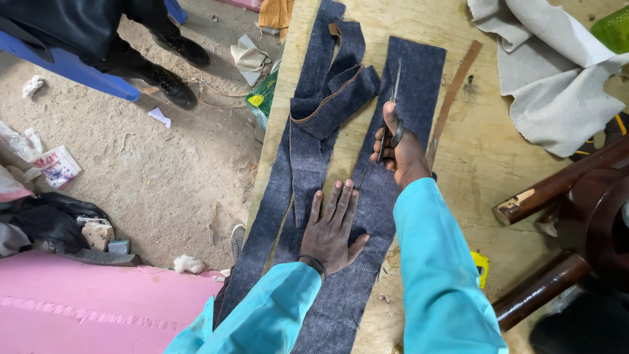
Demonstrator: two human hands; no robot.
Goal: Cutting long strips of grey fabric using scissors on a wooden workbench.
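A long strip of dark blue denim [409, 78] lies lengthwise on a plywood table [481, 151]. My left hand [332, 226] rests flat on it with fingers spread, pressing the cloth down. My right hand [401, 149] grips a pair of scissors [393, 105] whose blades point away from me along the denim. More denim strips [327, 98], one with orange stitching, lie folded over each other just left of the cut piece. Both arms wear turquoise sleeves.
Grey-white cloth [557, 85] is heaped at the table's far right. A thin brown strip [452, 98] lies beside the denim. Dark wooden legs [557, 190] stand at the right. A person's black boots [171, 85] and scattered litter are on the dirt floor at left; pink foam [85, 301] lies lower left.
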